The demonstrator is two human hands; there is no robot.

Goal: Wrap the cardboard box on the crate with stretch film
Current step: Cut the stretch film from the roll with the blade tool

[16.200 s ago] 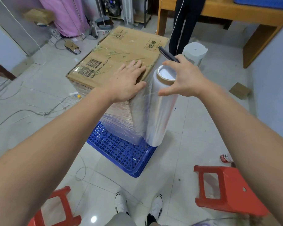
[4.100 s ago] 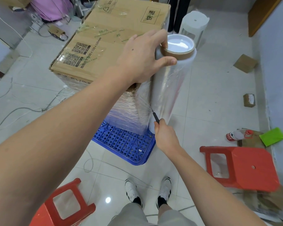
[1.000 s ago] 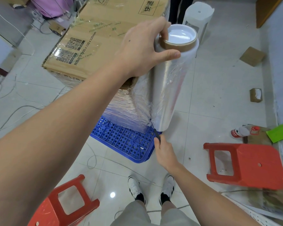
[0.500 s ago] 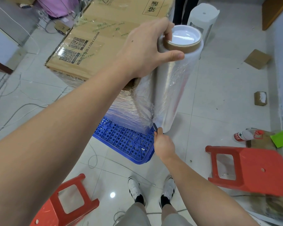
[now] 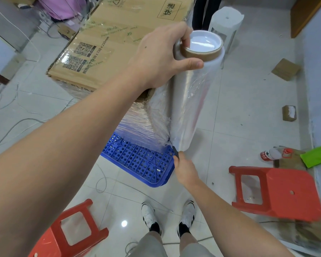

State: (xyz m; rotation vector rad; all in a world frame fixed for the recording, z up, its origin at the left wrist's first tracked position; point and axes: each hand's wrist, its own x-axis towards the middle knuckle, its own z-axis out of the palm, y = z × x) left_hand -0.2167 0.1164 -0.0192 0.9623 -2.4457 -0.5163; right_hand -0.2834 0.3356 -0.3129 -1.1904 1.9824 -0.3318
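Tiled floor [image 5: 239, 127], stools around. The cardboard box [image 5: 119, 43] sits film-wrapped on the blue crate [image 5: 137, 160]. Left hand [image 5: 161, 54] still grips the stretch film roll [image 5: 189, 101]; right hand [image 5: 183, 167] has run its black cutter [image 5: 176, 153] down to the roll's bottom, so the film looks nearly cut free.

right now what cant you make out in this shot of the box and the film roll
Head view only:
- Dark tool in the right hand: only its tip shows; the fingers hide the rest, so its kind is unclear.
- Cardboard box: the far end is cut off by the top edge, and the left hand and stretch film roll cover its near corner.
- Blue crate: mostly under the box.
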